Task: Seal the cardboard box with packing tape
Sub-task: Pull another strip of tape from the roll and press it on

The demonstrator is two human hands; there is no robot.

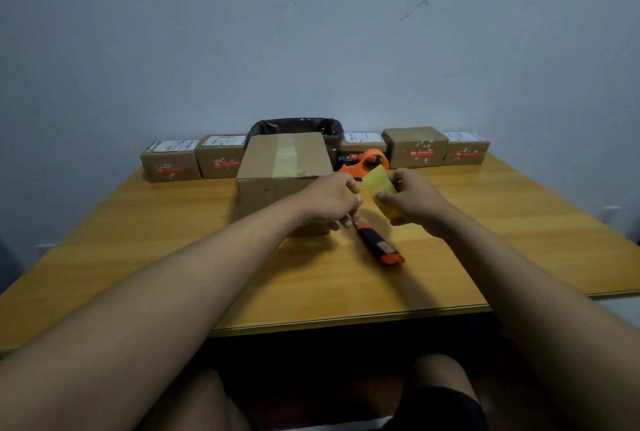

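Bare forearms reach up from the bottom corners of the frame and converge just right of centre, over a glossy yellow wooden table (173,274). Closest on that table, below and between the hands, lies an orange-and-black utility knife (381,246), its blade end pointing up-left towards the left hand; it seems parked within easy reach for trimming.

Left hand (330,202) is curled, with its fingers (348,222) bunched together and tipped down near the knife's blade end. Whether they touch the knife or grip a corner of tape I cannot tell. Right hand (412,203) pinches a loose piece of yellowish packing tape (381,184) between thumb and fingers, holding it upright and clear of the table, probably so the sticky side catches nothing.

Just behind the left hand, centre frame, sits the cardboard box (284,170), flaps shut, with a strip of tape already running down the middle of its top. My guess is the seam is done and this piece is spare or meant for an edge.

Right of the box, an orange tape dispenser (367,162) rests on the table. Behind the box stands a bin with a black liner (298,125), handy for scraps. Farthest back, a row of small labelled parcels (214,155) lines the pale wall, out of the working area.
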